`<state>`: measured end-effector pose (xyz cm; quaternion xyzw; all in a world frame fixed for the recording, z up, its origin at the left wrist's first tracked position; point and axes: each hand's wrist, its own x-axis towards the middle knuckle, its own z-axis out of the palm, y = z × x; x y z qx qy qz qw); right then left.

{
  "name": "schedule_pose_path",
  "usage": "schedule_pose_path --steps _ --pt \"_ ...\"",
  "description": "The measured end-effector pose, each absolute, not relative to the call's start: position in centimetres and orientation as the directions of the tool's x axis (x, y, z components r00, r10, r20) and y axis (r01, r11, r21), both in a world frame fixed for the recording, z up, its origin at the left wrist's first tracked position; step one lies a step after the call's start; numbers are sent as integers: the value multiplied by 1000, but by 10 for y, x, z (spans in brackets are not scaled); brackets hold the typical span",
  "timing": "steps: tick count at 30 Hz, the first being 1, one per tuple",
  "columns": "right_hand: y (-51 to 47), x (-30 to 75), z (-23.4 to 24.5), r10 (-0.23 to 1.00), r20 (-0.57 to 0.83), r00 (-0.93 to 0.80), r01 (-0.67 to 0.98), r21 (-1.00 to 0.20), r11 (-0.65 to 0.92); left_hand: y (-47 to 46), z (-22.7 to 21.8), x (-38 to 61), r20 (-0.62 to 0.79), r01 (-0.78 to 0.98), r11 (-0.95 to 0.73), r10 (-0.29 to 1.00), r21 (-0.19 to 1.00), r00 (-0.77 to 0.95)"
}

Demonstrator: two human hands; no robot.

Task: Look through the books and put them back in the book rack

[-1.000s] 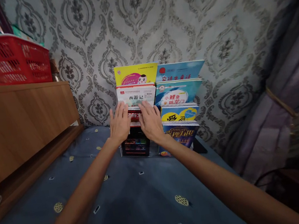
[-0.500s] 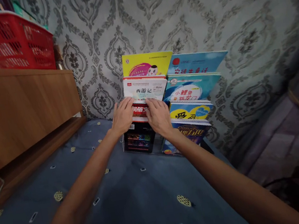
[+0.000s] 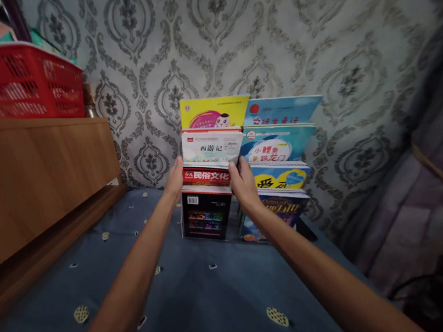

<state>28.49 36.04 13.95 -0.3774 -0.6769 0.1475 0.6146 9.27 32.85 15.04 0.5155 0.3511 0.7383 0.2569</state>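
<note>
Two rows of upright books stand before me in a low holder. In the left row are a black book (image 3: 208,215), a red-banded book (image 3: 206,176), a white book (image 3: 213,148) and a yellow book (image 3: 213,111), stepping up toward the back. My left hand (image 3: 175,179) lies along the left edges of the red-banded and white books, fingers pointing up and partly hidden. Between the rows is my right hand (image 3: 244,183), its thumb and fingers apart, at the right edge of those same books. Neither hand is wrapped round a book.
The right row holds a dark blue book (image 3: 282,209), a yellow-and-blue book (image 3: 279,175), a teal book (image 3: 280,140) and a light blue book (image 3: 283,108). At left, a red basket (image 3: 17,80) sits on a wooden cabinet (image 3: 36,182). Patterned blue fabric (image 3: 213,306) lies underneath.
My hands have shifted from the front top edge of the red-banded book to its two sides, uncovering its title. The view has tilted slightly upward; the books keep their arrangement.
</note>
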Motion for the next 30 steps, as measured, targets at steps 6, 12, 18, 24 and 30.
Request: schedule_pose_path --steps 6,12,18,24,30 --pt "359 284 145 610 792 23 366 -575 732 331 174 87 593 -132 -632 768 764 -242" --pt "361 301 176 423 901 -94 506 -322 800 329 196 83 716 322 -640 627 698 -307" --pt "373 332 244 366 857 -364 759 46 649 330 220 85 886 744 -550 447 381 -124" --pt "379 343 254 369 806 -462 785 178 594 331 224 91 876 861 -407 475 304 -84" --pt "380 344 250 297 832 -468 754 202 625 332 239 89 881 867 -398 463 300 -93"
